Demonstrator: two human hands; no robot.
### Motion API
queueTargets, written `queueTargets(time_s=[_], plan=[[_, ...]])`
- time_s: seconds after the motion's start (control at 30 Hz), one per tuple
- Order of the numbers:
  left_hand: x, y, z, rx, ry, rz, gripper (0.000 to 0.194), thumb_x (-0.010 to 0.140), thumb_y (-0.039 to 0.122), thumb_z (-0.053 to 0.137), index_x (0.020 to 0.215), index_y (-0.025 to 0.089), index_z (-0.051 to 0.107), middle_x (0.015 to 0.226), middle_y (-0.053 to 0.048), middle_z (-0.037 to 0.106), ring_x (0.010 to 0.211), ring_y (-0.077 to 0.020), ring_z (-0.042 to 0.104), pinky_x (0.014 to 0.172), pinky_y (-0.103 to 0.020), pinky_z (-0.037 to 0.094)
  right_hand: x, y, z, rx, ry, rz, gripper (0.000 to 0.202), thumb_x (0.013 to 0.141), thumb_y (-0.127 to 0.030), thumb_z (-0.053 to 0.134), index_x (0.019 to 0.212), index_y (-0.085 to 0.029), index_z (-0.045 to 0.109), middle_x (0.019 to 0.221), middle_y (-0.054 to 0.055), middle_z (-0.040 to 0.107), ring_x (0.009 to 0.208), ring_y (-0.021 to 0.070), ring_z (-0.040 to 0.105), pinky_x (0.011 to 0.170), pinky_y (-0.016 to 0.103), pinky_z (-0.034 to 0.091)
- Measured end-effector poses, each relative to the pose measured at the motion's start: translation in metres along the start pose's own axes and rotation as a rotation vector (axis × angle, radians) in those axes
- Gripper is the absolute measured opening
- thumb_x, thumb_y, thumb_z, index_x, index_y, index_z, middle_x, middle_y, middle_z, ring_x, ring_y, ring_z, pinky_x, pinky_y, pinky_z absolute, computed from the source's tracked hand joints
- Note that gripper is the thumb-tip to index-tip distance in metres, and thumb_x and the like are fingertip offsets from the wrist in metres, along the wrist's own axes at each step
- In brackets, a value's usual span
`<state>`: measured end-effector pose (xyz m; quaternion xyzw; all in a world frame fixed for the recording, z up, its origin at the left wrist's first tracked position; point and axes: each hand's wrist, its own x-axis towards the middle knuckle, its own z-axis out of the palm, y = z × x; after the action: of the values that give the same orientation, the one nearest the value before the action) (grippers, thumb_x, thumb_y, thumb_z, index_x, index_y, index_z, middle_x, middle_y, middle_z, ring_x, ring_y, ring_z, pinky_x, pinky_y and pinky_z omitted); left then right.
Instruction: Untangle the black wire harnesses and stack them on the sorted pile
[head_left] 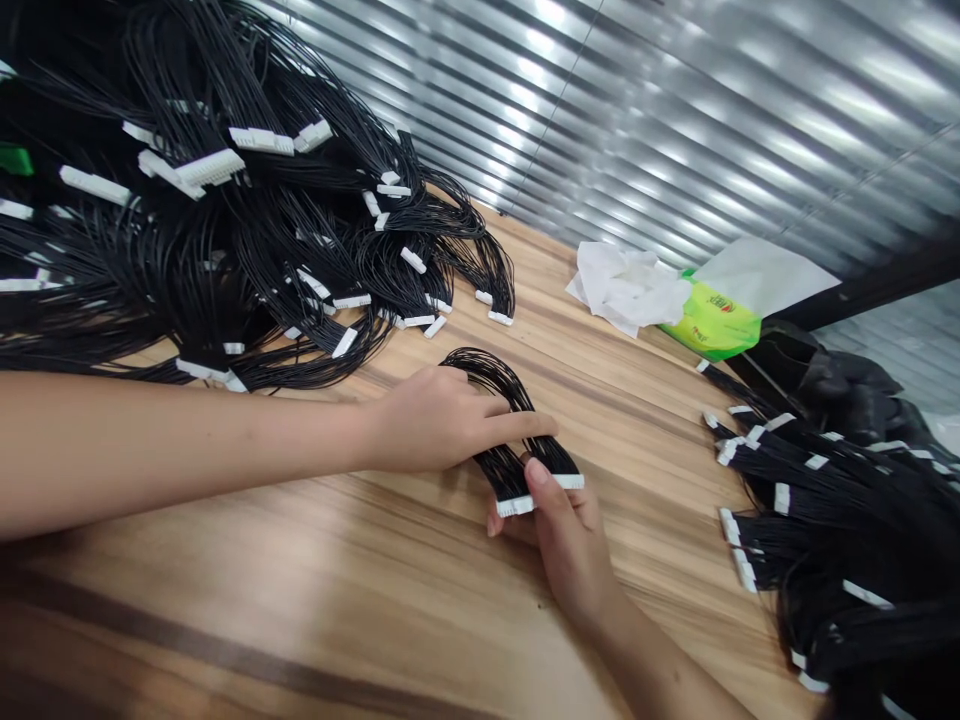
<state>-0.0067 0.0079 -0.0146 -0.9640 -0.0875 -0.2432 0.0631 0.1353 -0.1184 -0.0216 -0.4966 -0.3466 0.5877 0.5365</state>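
Observation:
A looped black wire harness with white connectors at its ends lies between my hands, just over the wooden table. My left hand comes in from the left and closes around the wires near the bend, its index finger stretched across the strands. From below right, my right hand pinches the connector ends, thumb on top and fingers underneath. One white connector shows to the left of the thumb, and another to its right. The left fingertips under the wires are hidden.
Many black harnesses with white connectors are heaped at the back left. Another pile lies on the right. A green tissue pack and crumpled white tissue sit by the corrugated metal wall. Wooden tabletop spans the front.

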Motion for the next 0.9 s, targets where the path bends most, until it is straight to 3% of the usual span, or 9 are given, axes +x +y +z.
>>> queueTargets(time_s=[0.17, 0.5, 0.7, 0.9], plan=[[0.001, -0.002, -0.005, -0.019, -0.04, -0.023, 0.044, 0.092, 0.016, 0.046, 0.135, 0.026, 0.048, 0.08, 0.004, 0.071, 0.068, -0.0115, 0.064, 0.055, -0.024, 0.039, 0.001, -0.001, -0.001, 0.071, 0.011, -0.023, 0.036, 0.087, -0.044, 0.061, 0.063, -0.018, 0.067, 0.048, 0.0, 0.063, 0.045, 0.0134, 0.055, 0.05, 0.027, 0.047], [0.003, -0.011, -0.006, 0.176, 0.059, 0.09, 0.051, 0.089, 0.011, 0.044, 0.136, 0.032, 0.048, 0.061, 0.007, 0.058, 0.054, -0.009, 0.052, 0.053, -0.024, 0.033, -0.003, -0.003, 0.0, 0.011, -0.071, -0.029, 0.045, 0.089, -0.053, 0.054, 0.065, -0.019, 0.07, 0.049, 0.001, 0.062, 0.046, 0.0142, 0.056, 0.051, 0.027, 0.049], [0.003, -0.008, -0.007, 0.158, 0.043, 0.101, 0.048, 0.09, 0.009, 0.044, 0.132, 0.03, 0.052, 0.068, 0.006, 0.062, 0.056, -0.0086, 0.053, 0.056, -0.024, 0.033, -0.005, -0.003, 0.001, -0.019, -0.118, 0.001, 0.046, 0.089, -0.053, 0.053, 0.064, -0.019, 0.07, 0.052, 0.003, 0.064, 0.049, 0.0157, 0.059, 0.056, 0.03, 0.051], [0.002, -0.005, -0.008, 0.162, -0.026, 0.049, 0.048, 0.089, 0.011, 0.047, 0.132, 0.032, 0.052, 0.069, 0.006, 0.062, 0.055, -0.0099, 0.054, 0.053, -0.027, 0.03, -0.003, -0.007, 0.002, -0.041, -0.106, 0.012, 0.046, 0.089, -0.053, 0.054, 0.063, -0.018, 0.068, 0.048, 0.001, 0.061, 0.045, 0.0145, 0.056, 0.051, 0.028, 0.05]])
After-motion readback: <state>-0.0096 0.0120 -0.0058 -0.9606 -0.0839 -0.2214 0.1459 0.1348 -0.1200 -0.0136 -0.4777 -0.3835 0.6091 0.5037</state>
